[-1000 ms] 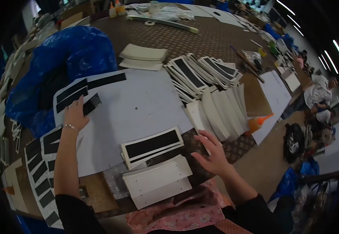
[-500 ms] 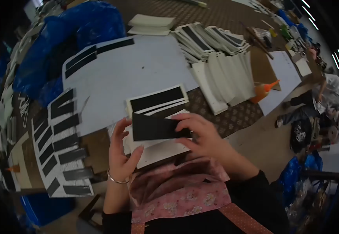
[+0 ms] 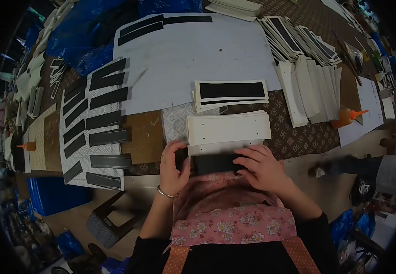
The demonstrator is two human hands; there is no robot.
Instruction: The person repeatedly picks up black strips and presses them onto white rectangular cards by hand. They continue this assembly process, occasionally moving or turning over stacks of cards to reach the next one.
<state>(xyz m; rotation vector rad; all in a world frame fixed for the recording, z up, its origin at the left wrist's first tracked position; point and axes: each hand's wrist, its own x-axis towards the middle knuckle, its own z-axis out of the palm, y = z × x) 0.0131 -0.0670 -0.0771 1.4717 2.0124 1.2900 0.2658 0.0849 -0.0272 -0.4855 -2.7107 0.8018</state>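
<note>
1. Head view puts the desk [image 3: 305,142] across most of what I see, its brown patterned cover showing on the near right.
2. On it, well ahead of the hands, I have a pale sheet [image 3: 198,55] with black pieces along its far left edge.
3. Blue plastic [image 3: 79,41] is bunched just left of that sheet's far corner.
4. To my left, a patterned sheet [image 3: 84,160] carries two columns of dark strips, its lower end reaching past the near edge.
5. Straight ahead, a white stack [image 3: 227,128] sits at the near edge, its layers offset.
6. Just beyond it lies a framed panel [image 3: 231,90], white around a black middle.
7. I read the right hand [image 3: 262,169] as narrow, its fingers bent over the right end of a black strip.
8. My picture of the left hand [image 3: 175,169] shows curved fingers beside the strip's left end; I cannot tell whether they grip anything.
9. That black strip [image 3: 214,164], blurred, is between the hands, at the stack's near end.
10. An orange bottle [image 3: 346,118] lies at the right.
</note>
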